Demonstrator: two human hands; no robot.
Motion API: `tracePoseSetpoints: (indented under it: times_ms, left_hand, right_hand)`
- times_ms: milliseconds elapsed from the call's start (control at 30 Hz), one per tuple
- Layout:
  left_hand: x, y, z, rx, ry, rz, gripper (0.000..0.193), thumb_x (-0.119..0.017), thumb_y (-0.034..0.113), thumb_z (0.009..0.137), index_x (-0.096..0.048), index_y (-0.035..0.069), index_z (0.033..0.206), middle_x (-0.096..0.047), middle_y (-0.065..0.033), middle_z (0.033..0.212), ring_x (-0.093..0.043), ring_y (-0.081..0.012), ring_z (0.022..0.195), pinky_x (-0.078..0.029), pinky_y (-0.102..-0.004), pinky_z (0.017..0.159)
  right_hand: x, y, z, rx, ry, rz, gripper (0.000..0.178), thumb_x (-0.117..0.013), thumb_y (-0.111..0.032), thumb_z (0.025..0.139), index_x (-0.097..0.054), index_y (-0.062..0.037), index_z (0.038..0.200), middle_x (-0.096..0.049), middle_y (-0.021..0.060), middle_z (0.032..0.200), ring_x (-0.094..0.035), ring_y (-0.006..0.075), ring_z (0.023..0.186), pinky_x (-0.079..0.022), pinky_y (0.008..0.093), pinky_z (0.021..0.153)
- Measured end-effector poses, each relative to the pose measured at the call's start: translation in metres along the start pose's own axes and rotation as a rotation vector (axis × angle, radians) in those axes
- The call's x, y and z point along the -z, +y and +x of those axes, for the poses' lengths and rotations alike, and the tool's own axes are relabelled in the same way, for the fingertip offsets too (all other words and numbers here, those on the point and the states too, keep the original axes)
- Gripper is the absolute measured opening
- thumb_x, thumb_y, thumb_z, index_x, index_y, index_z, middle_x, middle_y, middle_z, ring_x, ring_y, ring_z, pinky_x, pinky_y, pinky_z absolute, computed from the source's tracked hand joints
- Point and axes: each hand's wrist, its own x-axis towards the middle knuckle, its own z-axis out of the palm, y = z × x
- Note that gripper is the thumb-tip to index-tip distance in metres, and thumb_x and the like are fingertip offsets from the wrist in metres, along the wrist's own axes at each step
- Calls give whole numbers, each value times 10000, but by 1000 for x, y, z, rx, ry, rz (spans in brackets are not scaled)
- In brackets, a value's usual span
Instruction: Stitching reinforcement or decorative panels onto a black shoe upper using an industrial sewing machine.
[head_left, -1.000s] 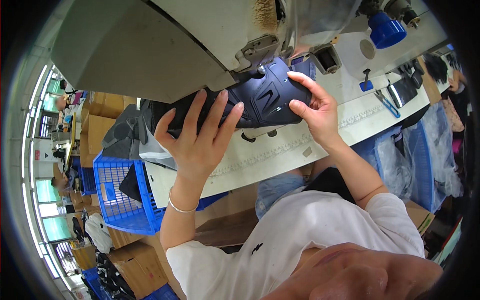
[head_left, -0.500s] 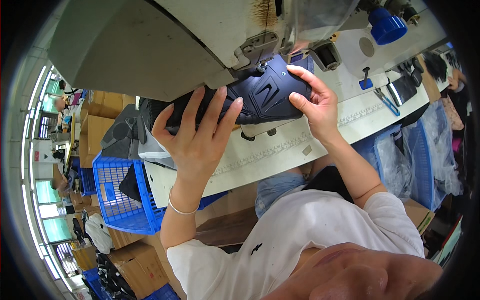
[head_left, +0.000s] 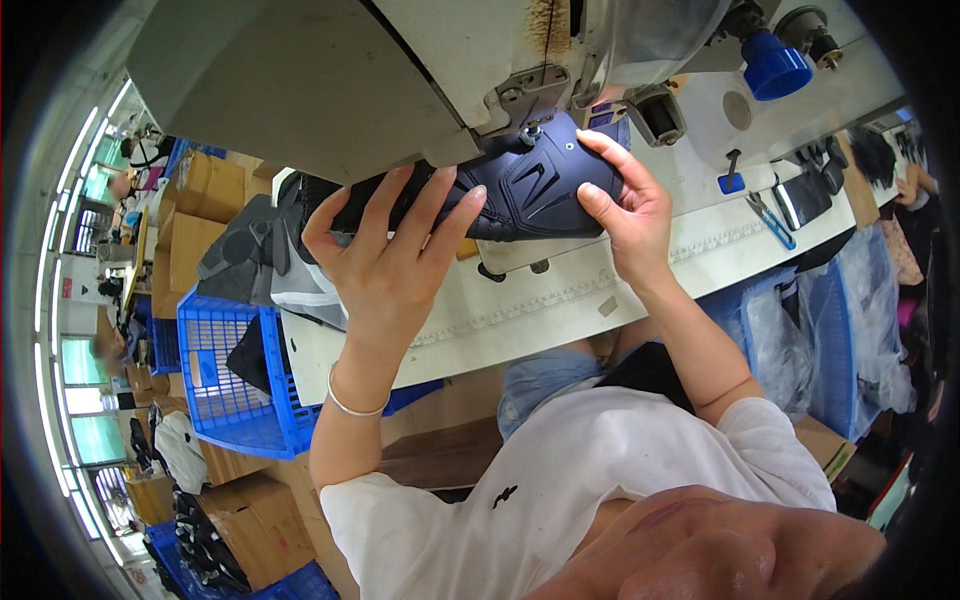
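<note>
A dark navy shoe upper (head_left: 545, 200) with a raised angular emblem and a small eyelet lies under the presser foot (head_left: 530, 133) of a sewing machine (head_left: 300, 85). A light shines on it there. Over its left part reach the spread fingers of my left hand (head_left: 385, 265), gripping its near edge; that thumb is hidden. My right hand (head_left: 640, 230) pinches the right end, thumb and forefinger on top and the other fingers behind. Black material continues left beyond my left hand, partly covered by the machine arm.
Grey shoe pieces (head_left: 245, 250) are stacked at the table's left end, above a blue basket (head_left: 240, 430). A ruler strip (head_left: 560, 293) runs along the white table (head_left: 340, 370). Blue-handled snips (head_left: 772, 222) lie at right, near another blue crate (head_left: 850, 340) with plastic bags.
The whole view has shifted slightly. Both hands keep their hold, and the shoe upper stays under the presser foot with hardly any visible movement.
</note>
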Motion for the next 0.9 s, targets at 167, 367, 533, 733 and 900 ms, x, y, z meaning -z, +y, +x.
tracePoseSetpoints:
  times_ms: [167,367,533,733,900]
  left_hand:
    - [5,10,-1,21,-45,28,252,-672,196,729,-683,321,948,-639,107,1076,-557,-123,1023,-290,-374,899]
    - [9,22,-2,41,-54,95,274,-659,201,749,-666,333,989,-636,105,1080,-557,-118,1024,-279,-375,889]
    - [11,40,-1,36,-29,208,241,-673,293,766,-665,329,1004,-632,102,1074,-568,-117,975,-273,-363,841]
    - [15,36,2,-54,42,113,157,-656,239,771,-664,259,926,-641,81,999,-605,-149,936,-292,-352,788]
    - [14,48,3,-91,128,145,55,-621,166,775,-658,193,806,-653,62,902,-649,-169,859,-316,-315,761]
  right_hand:
    - [5,2,6,-12,9,-4,404,-639,-63,841,-517,37,1213,-599,104,1093,-591,132,955,-478,253,850]
    - [9,5,14,-14,26,38,376,-619,-42,850,-529,47,1203,-616,102,1062,-599,128,923,-487,255,830]
    - [12,3,26,-60,49,120,325,-602,-34,851,-562,41,1165,-631,86,1035,-607,115,897,-494,253,810]
    - [10,0,31,-63,71,105,213,-592,-49,853,-586,16,1055,-638,51,932,-601,92,800,-480,225,756]
    - [8,-1,41,0,80,114,260,-573,-60,857,-613,26,1099,-654,52,950,-608,85,795,-493,221,717]
